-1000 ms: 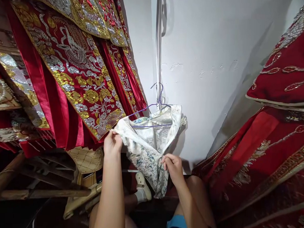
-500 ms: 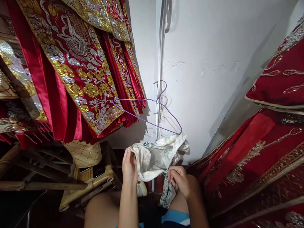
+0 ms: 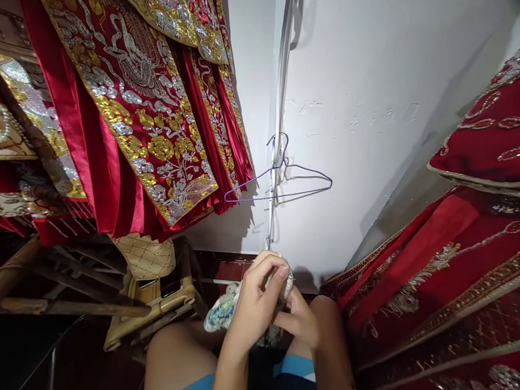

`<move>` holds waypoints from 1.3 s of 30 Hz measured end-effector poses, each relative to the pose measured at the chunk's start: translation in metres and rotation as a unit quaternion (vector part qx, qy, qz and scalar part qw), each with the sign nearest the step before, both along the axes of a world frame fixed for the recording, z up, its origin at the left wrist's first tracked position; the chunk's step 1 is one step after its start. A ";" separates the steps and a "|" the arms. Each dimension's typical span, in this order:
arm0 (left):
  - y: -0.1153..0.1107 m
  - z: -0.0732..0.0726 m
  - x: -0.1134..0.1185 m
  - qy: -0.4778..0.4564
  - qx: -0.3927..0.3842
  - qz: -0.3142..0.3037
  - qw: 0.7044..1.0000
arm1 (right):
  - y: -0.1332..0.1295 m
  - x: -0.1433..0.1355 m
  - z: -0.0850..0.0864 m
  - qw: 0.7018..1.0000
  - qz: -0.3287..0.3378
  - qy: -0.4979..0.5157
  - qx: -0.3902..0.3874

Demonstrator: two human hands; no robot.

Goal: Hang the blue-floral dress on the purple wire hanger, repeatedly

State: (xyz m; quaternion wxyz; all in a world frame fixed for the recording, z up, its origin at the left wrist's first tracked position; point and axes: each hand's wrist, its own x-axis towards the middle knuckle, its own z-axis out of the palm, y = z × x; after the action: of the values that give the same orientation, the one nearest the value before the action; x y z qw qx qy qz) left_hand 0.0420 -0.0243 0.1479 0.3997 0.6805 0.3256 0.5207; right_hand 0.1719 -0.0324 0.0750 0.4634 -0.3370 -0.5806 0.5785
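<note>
the patterned garment looks light and limp, best held where the left hand pinches its bunched right part, the right hand hiding its grip, so i cannot tell.

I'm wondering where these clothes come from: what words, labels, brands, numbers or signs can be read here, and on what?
None can be read.
Red embroidered garment on the left: gold and silver flowers, no lettering visible.
White wall: its marks look like scuffs, not writing.
Patterned cloth in the left hand: no label visible; bunched, so much is hidden.
</note>
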 end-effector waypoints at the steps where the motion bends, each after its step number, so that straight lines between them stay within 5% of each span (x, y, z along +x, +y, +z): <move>1: 0.004 0.000 -0.003 0.019 0.014 0.014 1.000 | 0.001 -0.002 0.003 1.000 -0.019 0.003 -0.014; 4: 0.019 -0.006 -0.022 0.092 0.003 0.004 0.996 | 0.012 0.005 0.015 0.997 -0.061 -0.001 -0.043; 6: 0.028 -0.017 -0.037 0.156 -0.062 -0.080 0.983 | 0.021 0.016 0.029 0.998 -0.052 -0.017 -0.041; 10: 0.037 -0.053 -0.070 0.290 -0.161 -0.253 0.909 | 0.043 0.041 0.062 0.997 -0.023 -0.075 -0.015; 14: 0.046 -0.068 -0.109 0.427 -0.149 -0.174 0.874 | 0.083 0.062 0.084 0.958 -0.059 -0.251 0.125; 17: 0.059 -0.046 -0.134 0.468 -0.074 -0.055 0.879 | 0.125 0.079 0.086 0.885 -0.182 -0.343 0.258; 21: 0.074 0.005 -0.149 0.544 0.038 0.031 0.838 | 0.176 0.094 0.078 0.827 -0.341 -0.337 0.293; 25: 0.084 0.040 -0.146 0.585 0.138 -0.011 0.799 | 0.201 0.097 0.076 0.815 -0.303 -0.425 0.253; 30: 0.109 0.045 -0.147 0.600 0.152 0.011 0.785 | 0.194 0.099 0.079 0.810 -0.231 -0.486 0.234; 34: 0.130 0.046 -0.155 0.555 0.127 0.069 0.819 | 0.172 0.109 0.078 0.831 -0.254 -0.445 0.214; 39: 0.135 0.058 -0.146 0.493 0.200 0.072 0.844 | 0.141 0.121 0.084 0.827 -0.276 -0.439 0.217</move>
State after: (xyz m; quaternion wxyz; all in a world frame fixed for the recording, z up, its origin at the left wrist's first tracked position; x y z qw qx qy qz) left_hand -0.1042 0.1111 0.2057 0.0028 0.8874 0.4165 0.1977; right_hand 0.2925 0.1089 0.1590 0.3607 -0.5927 -0.7160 0.0767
